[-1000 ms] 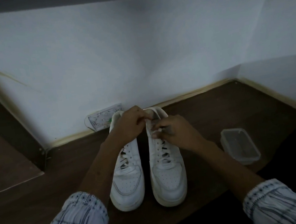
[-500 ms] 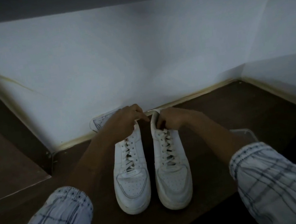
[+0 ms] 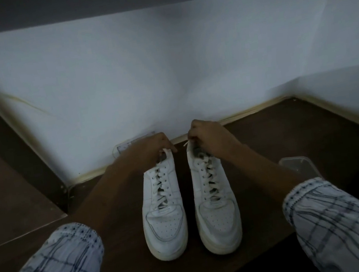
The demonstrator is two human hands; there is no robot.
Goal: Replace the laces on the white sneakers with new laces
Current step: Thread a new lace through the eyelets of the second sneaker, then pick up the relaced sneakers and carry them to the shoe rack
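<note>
While both sneakers sit fully laced side by side on the dark wood floor [image 3: 257,147], the job looks barely started, or, hard to say, nearly done; can't tell if these are old laces or new.

Left to right now. Left hand [image 3: 150,148] is curled at the heel collar of the left sneaker [image 3: 163,210], fingers gripping the top edge, w/ a lace tip poking out by the fingertips. Behind that hand, against the wall, a flat pale card or packet [image 3: 121,147], mostly hidden. Just below the hand, the left lace [image 3: 161,188] runs criss-cross down to the toe, flat woven cord, looks off-white.

Between the hands, bare floor. Right hand [image 3: 211,140] is clenched over the collar of the right sneaker [image 3: 215,205], pinching a lace end [image 3: 185,144] that sticks out twd the gap. Below it, the right lace [image 3: 208,178], same criss-cross, snug.

Uppers look like smooth leather, perforated toe boxes, thick rubbery soles, bit scuffed. Right of the right forearm, near but not touching, a clear plastic tub [image 3: 299,164], rectangular; contents not visible. No spare laces in sight.

Judgement: if swapping hasn't begun, unlacing both shoes is all still ahead.
</note>
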